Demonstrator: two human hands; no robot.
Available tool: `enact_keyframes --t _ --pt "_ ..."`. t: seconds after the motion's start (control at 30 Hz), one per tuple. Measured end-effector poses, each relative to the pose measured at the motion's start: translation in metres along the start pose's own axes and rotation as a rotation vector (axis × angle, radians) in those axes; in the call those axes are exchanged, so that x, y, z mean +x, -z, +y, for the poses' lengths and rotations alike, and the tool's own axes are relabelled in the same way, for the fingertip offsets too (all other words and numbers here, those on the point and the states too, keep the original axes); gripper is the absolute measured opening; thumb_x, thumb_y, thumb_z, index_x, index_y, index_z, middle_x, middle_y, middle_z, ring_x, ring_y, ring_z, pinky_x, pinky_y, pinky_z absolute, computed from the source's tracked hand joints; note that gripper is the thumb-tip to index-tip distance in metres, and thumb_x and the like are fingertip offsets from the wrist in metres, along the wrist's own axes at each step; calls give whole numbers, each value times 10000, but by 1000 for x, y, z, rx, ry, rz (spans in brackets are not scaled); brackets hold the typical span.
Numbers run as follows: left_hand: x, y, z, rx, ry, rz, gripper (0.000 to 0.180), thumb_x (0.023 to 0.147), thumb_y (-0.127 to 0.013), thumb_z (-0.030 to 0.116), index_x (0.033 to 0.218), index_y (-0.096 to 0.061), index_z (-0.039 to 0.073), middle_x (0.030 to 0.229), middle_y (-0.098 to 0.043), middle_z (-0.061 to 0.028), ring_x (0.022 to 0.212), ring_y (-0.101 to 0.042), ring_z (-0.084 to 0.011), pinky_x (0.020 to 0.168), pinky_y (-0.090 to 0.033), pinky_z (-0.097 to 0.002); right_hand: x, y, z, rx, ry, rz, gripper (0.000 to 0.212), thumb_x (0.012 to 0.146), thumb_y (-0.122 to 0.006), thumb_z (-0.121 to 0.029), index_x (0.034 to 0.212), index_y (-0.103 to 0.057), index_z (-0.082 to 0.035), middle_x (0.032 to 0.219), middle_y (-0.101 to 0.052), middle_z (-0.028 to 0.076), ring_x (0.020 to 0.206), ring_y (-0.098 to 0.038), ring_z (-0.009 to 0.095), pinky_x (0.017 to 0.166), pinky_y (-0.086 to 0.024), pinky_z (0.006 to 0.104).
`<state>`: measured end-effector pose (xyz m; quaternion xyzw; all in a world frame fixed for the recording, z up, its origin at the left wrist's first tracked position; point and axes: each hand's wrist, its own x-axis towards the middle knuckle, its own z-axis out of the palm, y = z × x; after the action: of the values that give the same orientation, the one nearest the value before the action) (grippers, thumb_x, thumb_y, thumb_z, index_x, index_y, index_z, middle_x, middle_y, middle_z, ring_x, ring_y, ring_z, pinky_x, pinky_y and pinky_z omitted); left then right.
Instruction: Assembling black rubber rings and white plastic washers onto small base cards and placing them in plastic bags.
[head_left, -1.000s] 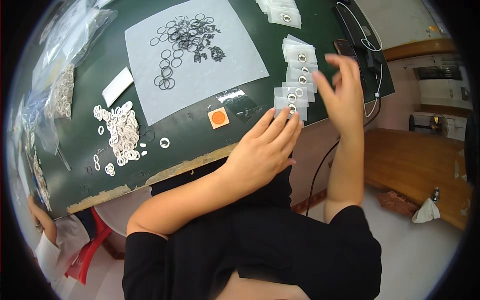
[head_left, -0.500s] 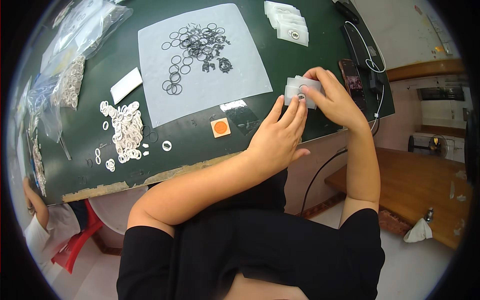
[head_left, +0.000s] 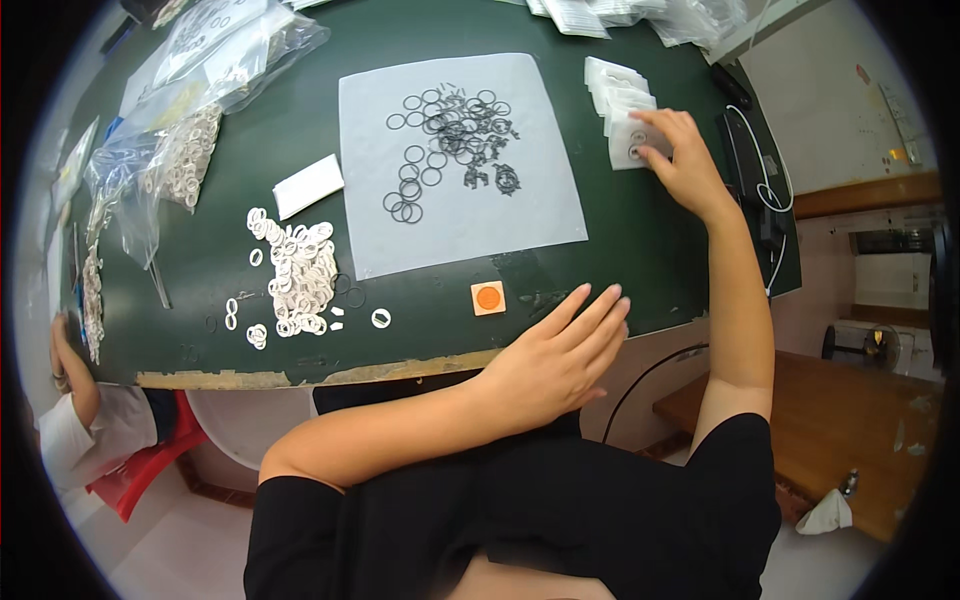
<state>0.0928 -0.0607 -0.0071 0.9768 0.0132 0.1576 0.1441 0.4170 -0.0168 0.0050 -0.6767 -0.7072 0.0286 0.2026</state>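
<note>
My right hand (head_left: 685, 165) reaches to the far right of the green table. Its thumb and fingers grip a small translucent packet (head_left: 621, 150) with dark ring-shaped pieces showing in it. The packet lies at the near end of an overlapping row of similar white packets (head_left: 610, 82). My left hand (head_left: 555, 355) is flat and empty by the table's near edge, fingers stretched out. Close to its fingertips lies a small pale square with an orange disc (head_left: 488, 298). Beyond it, a translucent sheet (head_left: 370, 120) bears black rings and small dark parts (head_left: 507, 179).
A heap of white rings (head_left: 300, 285) and a white stack of slips (head_left: 308, 187) lie left of the sheet. Clear plastic bags (head_left: 190, 160) crowd the far left. A black device with a white cable (head_left: 765, 190) lines the right edge. A person's arm (head_left: 78, 365) shows at left.
My right hand has moved away from me with the packet, up to the row of packets. My left hand has come off the packet and drawn back slightly. The whole view has shifted.
</note>
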Motion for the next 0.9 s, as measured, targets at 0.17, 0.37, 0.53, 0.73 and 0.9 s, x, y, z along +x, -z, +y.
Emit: enact_keyframes --t 0.17,0.37,0.53,0.73,0.9 --pt "-57 27 -17 -104 216 31 681 865 -760 366 1363 -561 -54 1509 -469 -225 1469 -376 -391 1219 -294 -541 31 -26 -23 -401 159 392 424 841 -711 -110 1252 -633 -39 1159 -632 164 1187 -530 354 1057 -411 447" --pt "-84 42 -47 32 531 52 753 886 -756 357 1425 -483 -92 1499 -470 -248 1444 -399 -413 1211 -306 -525 61 -67 -110 237 -127 98 181 857 -729 -185 917 -724 -14 961 -682 136 1031 -593 301 927 -482 419" --pt "-82 45 -50 38 517 32 723 889 -753 374 1373 -528 -114 1456 -511 -249 1419 -435 -391 1202 -325 -510 82 -82 -109 287 -314 -41 239 858 -741 -225 927 -732 3 892 -699 146 898 -651 272 810 -530 385" --pt "-77 64 -56 72 466 -20 678 885 -756 337 1335 -552 -127 1412 -538 -255 1366 -482 -388 1166 -369 -492 80 -81 -101 318 -254 -53 255 864 -730 -219 904 -695 30 788 -697 132 687 -660 239 666 -537 359" --pt "-57 91 -92 -55 465 18 427 882 -753 214 1160 -627 -85 1229 -624 -219 1191 -565 -367 1026 -463 -447 71 -76 -108 376 -256 -102 233 887 -689 -198 863 -654 31 765 -662 108 652 -621 209 642 -522 339"
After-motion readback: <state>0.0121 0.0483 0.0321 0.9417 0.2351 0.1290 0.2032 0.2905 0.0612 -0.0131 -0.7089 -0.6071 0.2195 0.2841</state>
